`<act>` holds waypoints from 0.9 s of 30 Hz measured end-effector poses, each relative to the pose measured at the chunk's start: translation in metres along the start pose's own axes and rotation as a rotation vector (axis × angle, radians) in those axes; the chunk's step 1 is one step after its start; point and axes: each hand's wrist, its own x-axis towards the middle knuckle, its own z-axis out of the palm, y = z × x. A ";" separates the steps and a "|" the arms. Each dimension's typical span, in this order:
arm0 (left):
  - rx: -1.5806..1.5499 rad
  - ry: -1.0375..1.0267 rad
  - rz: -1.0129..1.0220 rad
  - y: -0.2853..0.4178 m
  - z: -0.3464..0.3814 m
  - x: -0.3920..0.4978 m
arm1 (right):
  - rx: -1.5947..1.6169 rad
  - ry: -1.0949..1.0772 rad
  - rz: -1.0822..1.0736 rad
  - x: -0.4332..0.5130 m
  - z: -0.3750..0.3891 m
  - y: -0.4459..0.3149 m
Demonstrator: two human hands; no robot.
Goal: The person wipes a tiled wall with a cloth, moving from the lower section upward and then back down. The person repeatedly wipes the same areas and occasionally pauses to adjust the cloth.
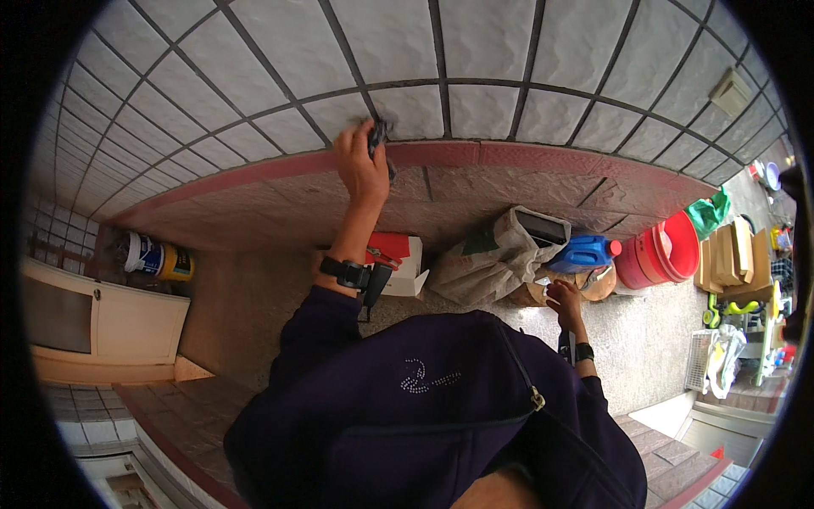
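My left hand [364,159] is raised against the tiled wall [400,118], just above its red border strip [445,153]. Its fingers are closed on a dark, crumpled thing, perhaps a cloth, blurred at its edges and lying over a grout line. Lower and to the right, my right hand [565,298] hangs beside a round wooden stool or stump [598,286], its fingers partly bent. A small pale thing is near its fingertips; whether the hand holds it cannot be told. Both wrists wear black straps.
Along the wall's foot stand a white box with a red thing [410,280], a woven sack [474,280], a blue plastic jug [584,253], red buckets [658,254] and cardboard boxes [731,254]. Paint buckets [159,257] are at the far left by a pale door [133,324].
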 end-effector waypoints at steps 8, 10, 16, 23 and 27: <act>0.183 0.242 0.097 -0.033 0.048 0.034 | -0.178 -0.051 -0.124 0.004 0.016 0.025; 0.073 0.349 0.180 -0.045 0.060 0.026 | -0.033 0.030 -0.020 0.008 0.019 0.035; 0.336 -0.064 0.068 -0.045 0.060 -0.049 | -0.060 0.104 -0.032 0.012 0.000 0.040; -0.370 -0.149 -0.048 0.005 0.036 -0.055 | -0.157 0.014 -0.314 -0.024 0.074 -0.069; -1.148 -0.634 -0.805 0.078 0.028 -0.094 | 0.119 -0.231 -0.577 -0.055 0.162 -0.122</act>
